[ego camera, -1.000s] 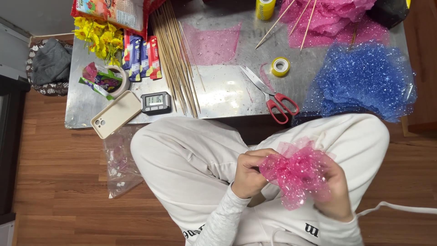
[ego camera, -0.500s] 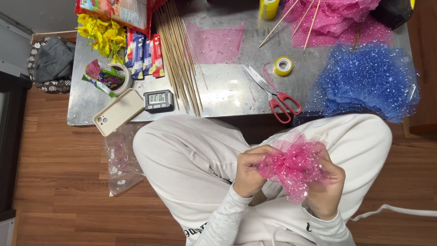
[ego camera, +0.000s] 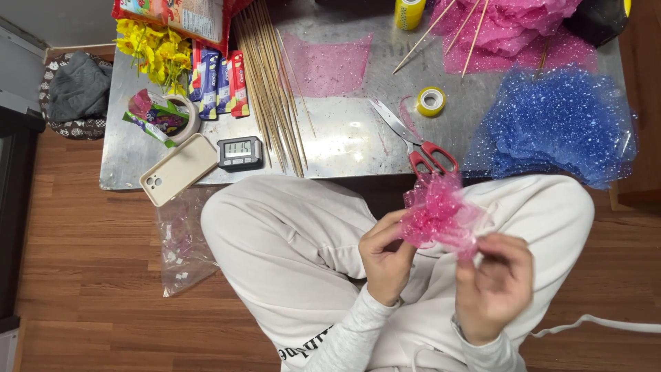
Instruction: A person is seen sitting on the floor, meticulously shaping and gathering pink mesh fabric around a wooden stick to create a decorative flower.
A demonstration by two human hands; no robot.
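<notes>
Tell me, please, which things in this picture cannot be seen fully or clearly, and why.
Head view only:
- Pink glittery mesh bundle: its lower part is hidden behind the right hand and left hand.
- Yellow tape roll and pink mesh pile: cut off by the top edge.
- Small digital timer: display too small to make out.
- Clear plastic bag on the floor: contents too small to tell.
- Scissors: handles partly behind the pink bundle.
</notes>
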